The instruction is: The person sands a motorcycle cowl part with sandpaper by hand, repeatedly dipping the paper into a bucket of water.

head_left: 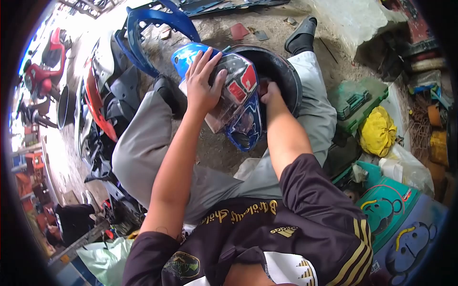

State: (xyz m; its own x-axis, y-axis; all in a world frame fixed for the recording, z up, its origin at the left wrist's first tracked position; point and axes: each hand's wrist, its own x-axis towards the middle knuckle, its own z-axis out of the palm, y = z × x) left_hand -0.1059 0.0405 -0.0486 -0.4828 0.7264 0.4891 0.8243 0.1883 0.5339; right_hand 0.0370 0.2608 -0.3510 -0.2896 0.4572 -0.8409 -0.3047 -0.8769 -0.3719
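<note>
We see a dusty floor (329,66); on it lie 1 red scrap (239,31) and 1 grey scrap (261,35), near each other; we also have 1 curved blue panel (164,18), 1 black basin (287,71) between our legs and 1 green case (357,102).

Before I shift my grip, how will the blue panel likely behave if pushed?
Probably stiff: the panel's moulded curves show no sag under the left hand. Its glossy face may be slippery. It could tip, slanting partly over the basin.

Head-high view, forward and down
</note>
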